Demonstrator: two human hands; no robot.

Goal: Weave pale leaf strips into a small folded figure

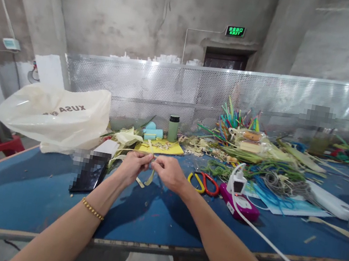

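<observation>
Both my hands meet over the middle of the blue table [46,207], their fingertips almost touching. My left hand [136,164] pinches a pale, straw-coloured plant strip [150,177], whose ends hang below the fingers and trail off to the left. Close against it, my right hand [167,172] has its thumb and forefinger closed on the same strip. The exact spot between the fingertips is too small to make out. Just right of my right hand lie scissors [208,184] with red and yellow handles.
A black phone [89,172] lies left of my hands, near a big white plastic bag [59,114]. Behind stand a green bottle [173,129] and a yellow sheet [167,148]. At right are a purple power strip [242,207] with a white cable, a blue mask [286,204] and coloured cords [277,180].
</observation>
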